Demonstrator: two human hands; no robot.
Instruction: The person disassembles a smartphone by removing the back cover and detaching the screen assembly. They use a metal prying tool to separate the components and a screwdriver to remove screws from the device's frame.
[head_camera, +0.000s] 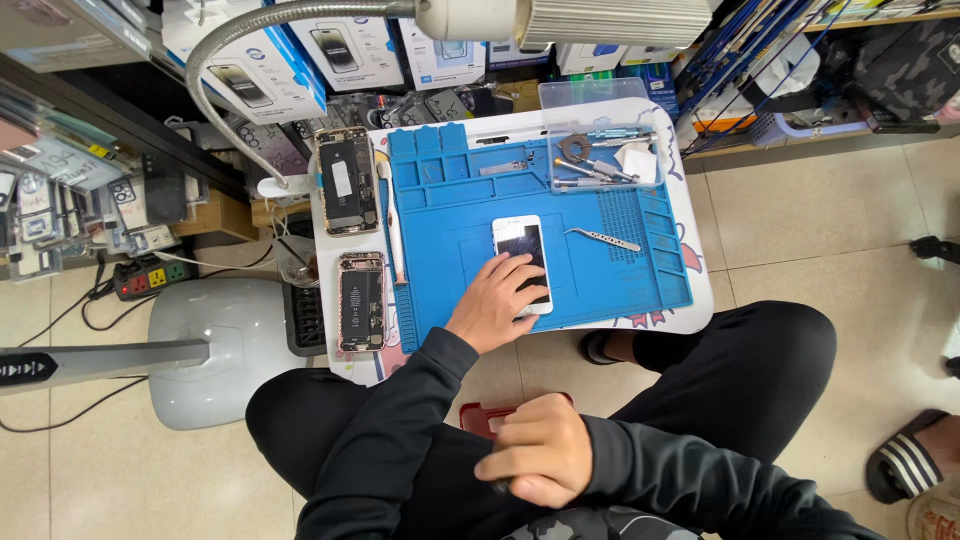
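A white phone (520, 245) with a dark screen lies face up on a blue repair mat (620, 290) that covers a small white table (690, 320). My left hand (495, 300) rests on the phone's lower half, fingers spread over the screen and thumb at its left edge. My right hand (535, 450) is curled over my lap in a dark sleeve, partly covering a red flat object (477, 414). Whether it grips that object is hidden.
Steel tweezers (603, 238) lie right of the phone. A clear tray (600, 160) holds metal tools. Two opened phones (347, 180) (361, 300) lie at the table's left edge beside a white stick tool (392, 225). Another person's sandalled foot (905, 465) is at right.
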